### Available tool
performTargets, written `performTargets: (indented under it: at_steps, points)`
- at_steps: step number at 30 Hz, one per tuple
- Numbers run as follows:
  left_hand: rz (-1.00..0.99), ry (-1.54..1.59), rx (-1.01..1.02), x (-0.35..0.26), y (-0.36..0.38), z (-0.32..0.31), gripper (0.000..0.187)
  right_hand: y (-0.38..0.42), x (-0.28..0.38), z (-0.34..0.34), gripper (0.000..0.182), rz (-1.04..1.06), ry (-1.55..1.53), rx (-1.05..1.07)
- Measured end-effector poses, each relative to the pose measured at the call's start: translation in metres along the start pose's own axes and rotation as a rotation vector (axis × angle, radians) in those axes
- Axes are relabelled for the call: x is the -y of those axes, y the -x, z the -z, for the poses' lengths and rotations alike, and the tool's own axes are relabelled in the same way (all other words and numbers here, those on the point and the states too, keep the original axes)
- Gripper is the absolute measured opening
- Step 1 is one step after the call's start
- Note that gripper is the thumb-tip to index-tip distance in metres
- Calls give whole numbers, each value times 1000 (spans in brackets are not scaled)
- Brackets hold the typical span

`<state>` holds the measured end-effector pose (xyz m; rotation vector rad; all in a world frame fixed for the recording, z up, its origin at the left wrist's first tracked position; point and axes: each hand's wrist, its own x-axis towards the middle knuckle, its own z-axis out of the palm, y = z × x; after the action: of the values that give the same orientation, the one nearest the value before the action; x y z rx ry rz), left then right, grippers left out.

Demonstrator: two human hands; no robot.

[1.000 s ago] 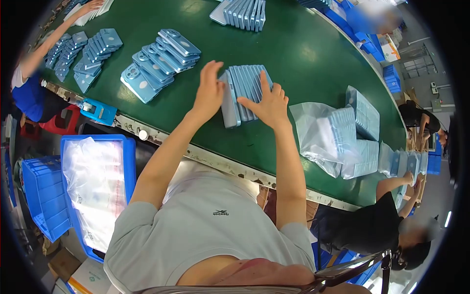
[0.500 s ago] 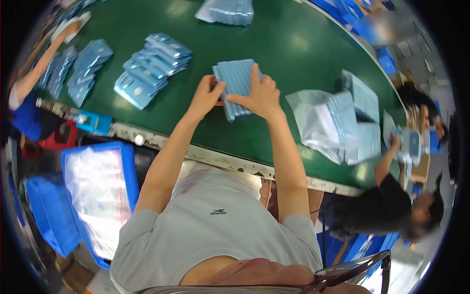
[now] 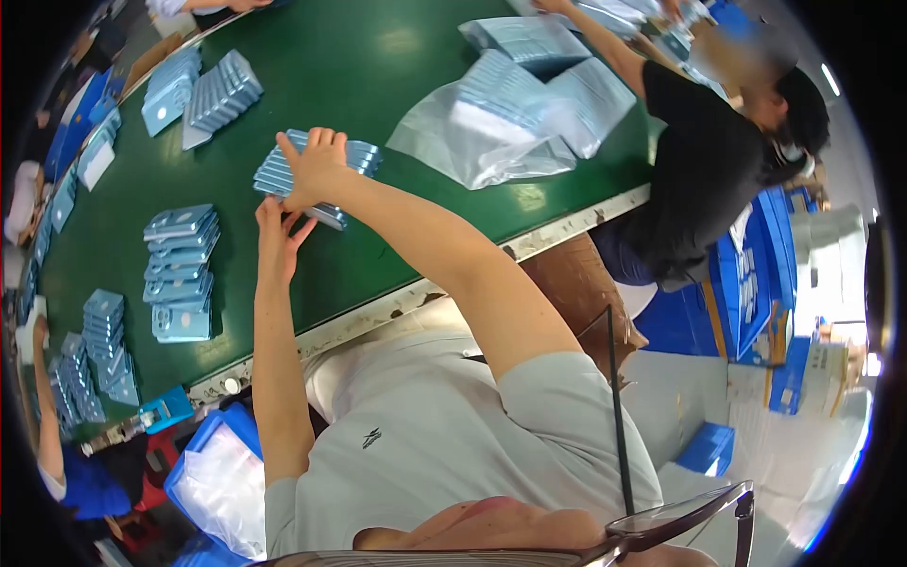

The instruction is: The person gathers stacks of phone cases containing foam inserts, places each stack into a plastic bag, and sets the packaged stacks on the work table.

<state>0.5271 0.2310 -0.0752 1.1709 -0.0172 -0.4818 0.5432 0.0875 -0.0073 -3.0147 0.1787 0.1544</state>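
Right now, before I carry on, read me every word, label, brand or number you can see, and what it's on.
Nothing reads clearly enough to quote.
Grey shirt: small dark logo, any lettering too small and blurred to read.
Pale carton at far right: any print too small to read.
Blue stack under the right hand: no readable text.

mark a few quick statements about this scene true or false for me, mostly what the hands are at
1. The right hand is spread over a row of blue cases. True.
2. The left hand is inside a crate. False: it is at the row's near edge.
3. A person in a black top is beside the table. True.
4. The clear plastic bag is on the floor. False: it lies on the table.
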Motion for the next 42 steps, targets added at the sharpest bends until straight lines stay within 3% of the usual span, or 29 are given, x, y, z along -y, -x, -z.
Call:
performTargets:
  at_steps: [3, 4, 6, 8, 10, 14, 15, 16, 18, 19, 23, 25, 26, 27, 29, 30, 31, 32, 34, 35, 36, 38, 42]
  points:
    - [-169, -147, -110, -2, 10, -10, 34, 16, -27, 18, 117, 72, -102, -48]
    - [-160, -148, -86, 3, 5, -23, 34, 39, -46, 33, 115, 65, -149, -95]
    - [-490, -457, -121, 24, 5, -47, 25, 97, -100, 54, 112, 66, -235, -200]
    - [-571, -611, 58, 34, 26, -116, 18, 160, -169, 85, 111, -65, -395, -60]
    - [-625, -675, 342, 50, 31, -175, 28, 218, -227, 92, 110, -313, -389, -12]
    - [-947, -898, 303, 114, 1, -268, 46, 287, -296, 91, 108, -410, -471, 24]
    - [-949, -914, 205, 123, -8, -285, 34, 293, -306, 89, 107, -424, -527, 64]
    - [-952, -912, 213, 132, -25, -292, 34, 290, -311, 88, 107, -431, -528, 59]
    - [-853, -1047, 317, 144, -56, -296, 22, 271, -319, 83, 106, -319, -509, 149]
    - [-714, -958, 277, 135, -55, -297, 9, 255, -323, 81, 106, -234, -462, 162]
    - [-606, -775, 215, 114, -56, -258, 10, 175, -329, 86, 106, -113, -400, 205]
    - [-449, -547, 146, 117, -68, -238, 9, 143, -329, 86, 106, -67, -256, 108]
    - [-33, -90, 189, 111, -73, -225, 6, 132, -323, 85, 108, -69, -201, 121]
    - [117, 220, 301, 99, -75, -211, 5, 122, -316, 85, 109, -81, -137, 129]
    - [193, 318, 198, 79, -79, -203, 5, 113, -300, 65, 117, -41, -105, 69]
    - [134, 305, 374, 82, -94, -184, 9, 110, -288, 62, 116, -74, -127, 53]
    - [-26, 65, 155, 47, -60, -212, 12, 108, -275, 61, 115, -85, -136, 57]
    - [-195, -182, 274, 52, -76, -185, 10, 110, -261, 67, 115, -101, -169, 67]
    - [-575, -626, 180, 28, -69, -173, 13, 115, -236, 77, 113, -102, -255, 73]
    - [-557, -848, 36, 9, -45, -180, 17, 113, -224, 75, 112, -104, -265, 58]
    - [-573, -833, 34, 11, -42, -169, 17, 114, -211, 79, 113, -113, -303, 48]
    - [-801, -1235, -1, 24, -34, -137, 21, 105, -188, 70, 115, -136, -278, 17]
    - [-698, -1331, -220, 35, -2, -99, 24, 102, -149, 68, 114, -156, -253, 21]
